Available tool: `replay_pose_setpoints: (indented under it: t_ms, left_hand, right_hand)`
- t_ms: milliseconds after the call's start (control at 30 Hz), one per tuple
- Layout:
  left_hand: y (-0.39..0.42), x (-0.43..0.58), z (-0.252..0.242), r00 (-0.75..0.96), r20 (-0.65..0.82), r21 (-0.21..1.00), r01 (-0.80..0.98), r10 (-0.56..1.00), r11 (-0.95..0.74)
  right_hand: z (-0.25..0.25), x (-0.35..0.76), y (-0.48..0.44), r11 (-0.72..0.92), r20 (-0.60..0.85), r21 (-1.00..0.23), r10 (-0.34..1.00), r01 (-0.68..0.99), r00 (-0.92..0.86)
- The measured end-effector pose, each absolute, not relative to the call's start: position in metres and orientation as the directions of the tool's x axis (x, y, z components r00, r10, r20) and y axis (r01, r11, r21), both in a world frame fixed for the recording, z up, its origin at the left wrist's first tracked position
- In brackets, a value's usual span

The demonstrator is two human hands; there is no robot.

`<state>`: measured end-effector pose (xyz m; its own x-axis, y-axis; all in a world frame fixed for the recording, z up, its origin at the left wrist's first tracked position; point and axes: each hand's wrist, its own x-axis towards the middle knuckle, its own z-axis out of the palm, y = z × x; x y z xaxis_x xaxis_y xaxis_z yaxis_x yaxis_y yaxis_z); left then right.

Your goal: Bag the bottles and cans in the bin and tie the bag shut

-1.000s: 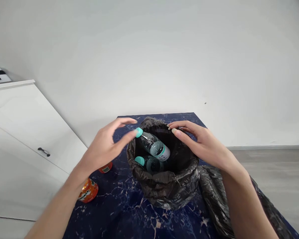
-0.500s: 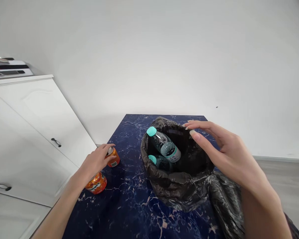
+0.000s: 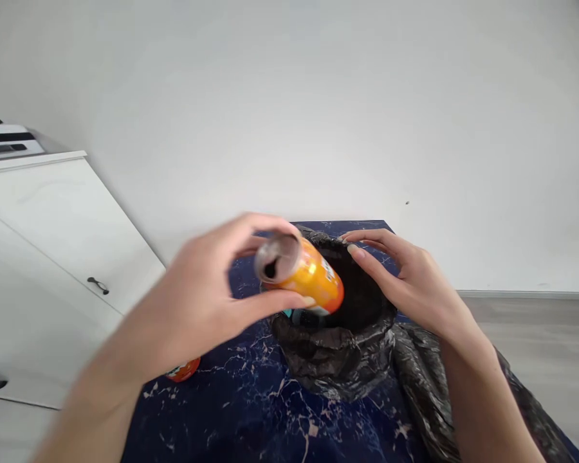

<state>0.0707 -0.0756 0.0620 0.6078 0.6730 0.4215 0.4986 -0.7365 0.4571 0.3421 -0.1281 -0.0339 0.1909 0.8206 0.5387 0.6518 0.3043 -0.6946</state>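
My left hand (image 3: pixel 207 302) grips an orange soda can (image 3: pixel 303 271) by its top end and holds it tilted over the mouth of a black bin bag (image 3: pixel 338 350). The bag stands open on a dark blue marbled table (image 3: pixel 251 411). My right hand (image 3: pixel 410 283) rests on the bag's far right rim with its fingers stretched out. A teal-capped bottle (image 3: pixel 299 315) shows only as a sliver inside the bag, under the can. A second orange can (image 3: pixel 183 369) lies on the table at the left, mostly hidden by my left wrist.
A white cabinet (image 3: pixel 53 257) with dark handles stands to the left of the table. The plain white wall rises behind. More black bag material (image 3: pixel 429 386) trails over the table's right side. Grey floor shows at the right.
My left hand has lifted one orange can from the table's left side and brought it over the bag's opening. The right hand has stayed on the rim.
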Motion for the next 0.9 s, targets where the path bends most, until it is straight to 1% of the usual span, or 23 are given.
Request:
replay_pose_setpoints:
  t_ms: [67,100,200,267,367,433,533,600,667,767,800,833,900]
  left_hand:
    - [-0.072,0.093,0.054,0.754,0.299,0.45,0.429,0.585,-0.783]
    - [-0.069,0.103,0.049,0.795,0.254,0.447,0.409,0.551,-0.796]
    - [-0.063,0.123,0.034,0.877,0.152,0.462,0.344,0.456,-0.817]
    - [-0.059,0.129,0.026,0.902,0.098,0.479,0.328,0.421,-0.814]
    - [-0.054,0.129,0.024,0.901,0.065,0.484,0.346,0.428,-0.803]
    - [-0.053,0.123,0.03,0.886,0.113,0.474,0.35,0.45,-0.808]
    - [-0.057,0.104,0.042,0.809,0.273,0.427,0.382,0.52,-0.819]
    - [-0.06,0.084,0.046,0.696,0.37,0.391,0.484,0.615,-0.783]
    - [-0.062,0.058,0.041,0.533,0.424,0.372,0.634,0.732,-0.678]
    - [-0.059,0.009,0.009,0.268,0.446,0.347,0.828,0.854,-0.441]
    - [-0.057,-0.01,-0.008,0.236,0.434,0.334,0.854,0.869,-0.399]
    - [-0.054,-0.028,-0.027,0.249,0.406,0.314,0.866,0.88,-0.389]
    - [-0.049,-0.065,-0.066,0.257,0.361,0.239,0.904,0.897,-0.355]
  right_hand:
    - [-0.034,0.345,-0.127,0.311,0.542,-0.694,0.82,0.649,0.187]
    - [-0.034,0.346,-0.127,0.314,0.543,-0.693,0.819,0.649,0.183]
    - [-0.033,0.347,-0.127,0.312,0.535,-0.689,0.828,0.654,0.168]
    - [-0.032,0.348,-0.127,0.306,0.522,-0.689,0.838,0.657,0.157]
    - [-0.031,0.348,-0.127,0.3,0.514,-0.688,0.845,0.661,0.151]
    - [-0.03,0.348,-0.128,0.297,0.51,-0.686,0.847,0.664,0.147]
    - [-0.027,0.346,-0.131,0.301,0.512,-0.672,0.849,0.676,0.131]
    - [-0.025,0.344,-0.134,0.309,0.512,-0.665,0.851,0.68,0.114]
    - [-0.022,0.34,-0.139,0.32,0.514,-0.665,0.852,0.674,0.102]
    - [-0.018,0.336,-0.144,0.329,0.533,-0.67,0.838,0.666,0.121]
    - [-0.018,0.336,-0.145,0.334,0.546,-0.668,0.827,0.665,0.133]
    - [-0.017,0.335,-0.145,0.337,0.559,-0.666,0.817,0.665,0.145]
    - [-0.018,0.336,-0.145,0.335,0.565,-0.669,0.81,0.663,0.16]
